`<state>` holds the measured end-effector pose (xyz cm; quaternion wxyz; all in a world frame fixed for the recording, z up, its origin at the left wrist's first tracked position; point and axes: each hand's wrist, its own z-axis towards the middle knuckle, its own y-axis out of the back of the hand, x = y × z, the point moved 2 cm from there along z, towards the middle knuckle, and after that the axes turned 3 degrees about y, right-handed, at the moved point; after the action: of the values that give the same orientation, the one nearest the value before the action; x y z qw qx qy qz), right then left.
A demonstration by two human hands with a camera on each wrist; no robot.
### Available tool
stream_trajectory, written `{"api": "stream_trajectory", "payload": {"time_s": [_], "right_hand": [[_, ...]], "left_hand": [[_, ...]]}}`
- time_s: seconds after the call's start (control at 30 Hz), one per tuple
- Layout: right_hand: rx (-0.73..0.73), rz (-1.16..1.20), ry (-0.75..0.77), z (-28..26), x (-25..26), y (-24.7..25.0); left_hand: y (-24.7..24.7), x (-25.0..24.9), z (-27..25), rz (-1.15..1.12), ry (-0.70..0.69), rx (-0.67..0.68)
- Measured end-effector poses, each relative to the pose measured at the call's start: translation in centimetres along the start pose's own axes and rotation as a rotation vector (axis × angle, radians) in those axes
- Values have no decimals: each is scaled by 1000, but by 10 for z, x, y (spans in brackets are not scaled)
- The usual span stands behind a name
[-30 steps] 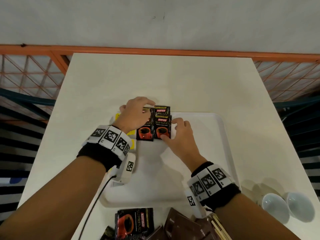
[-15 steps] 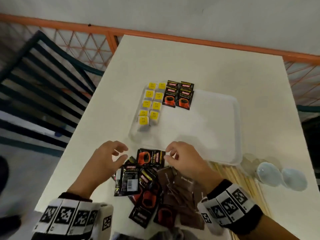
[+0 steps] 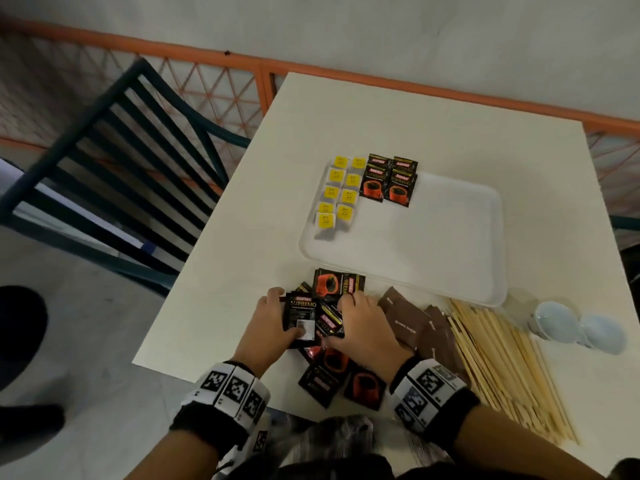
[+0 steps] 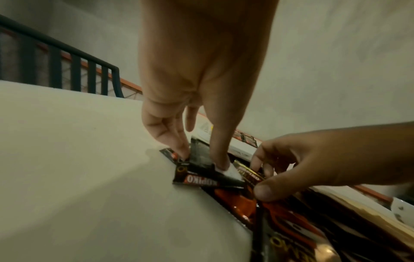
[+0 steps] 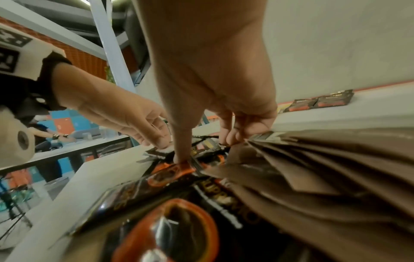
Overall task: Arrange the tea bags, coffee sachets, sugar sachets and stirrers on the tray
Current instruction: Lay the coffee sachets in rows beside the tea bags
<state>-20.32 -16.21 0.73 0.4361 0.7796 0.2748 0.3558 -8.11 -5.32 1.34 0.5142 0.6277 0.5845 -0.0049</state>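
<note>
A white tray [image 3: 433,251] holds two columns of yellow-tagged tea bags [image 3: 337,195] at its far left. Beside them lie black coffee sachets [image 3: 388,181] in two overlapping pairs. A loose pile of coffee sachets [image 3: 332,372] lies at the table's near edge. My left hand [image 3: 287,315] pinches one sachet [image 3: 300,322], back side up, between thumb and fingers [image 4: 179,150]. My right hand [image 3: 341,320] pinches a neighbouring sachet [image 3: 329,323], its thumb [image 5: 180,157] pressing on the pile. Brown sugar sachets [image 3: 412,323] and wooden stirrers [image 3: 502,362] lie to the right.
Two white cups [image 3: 575,327] stand at the right, by the tray's near corner. A dark slatted chair [image 3: 114,161] stands left of the table, with an orange railing [image 3: 346,74] behind. The tray's middle and right show bare white surface.
Both hands have come back from the coffee sachets on the tray to the loose pile at the near edge. Each has now taken hold of a sachet. The view has shifted left.
</note>
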Motion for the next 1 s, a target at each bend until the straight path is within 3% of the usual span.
{"api": "stream_trajectory", "payload": {"time_s": [0.13,0.27,0.4,0.63,0.87,1.0], "right_hand": [[21,127,-72,1,6,3],[-1,430,-130,-1,4,15],[-42,538,-139,-3,-3,32],[-139,746,-107,-8,-12,51],[-172,843,-59,-7,-6,69],[-299,893,-64,0,-6,73]], "left_hand": [[13,0,7,-69,-22,33],[32,3,15,-119,-94,46],[44,4,16,-198,-108,139],[42,-23,12,-631,-170,376],[40,-42,24,-721,-221,323],[45,-36,28,-700,-249,289]]}}
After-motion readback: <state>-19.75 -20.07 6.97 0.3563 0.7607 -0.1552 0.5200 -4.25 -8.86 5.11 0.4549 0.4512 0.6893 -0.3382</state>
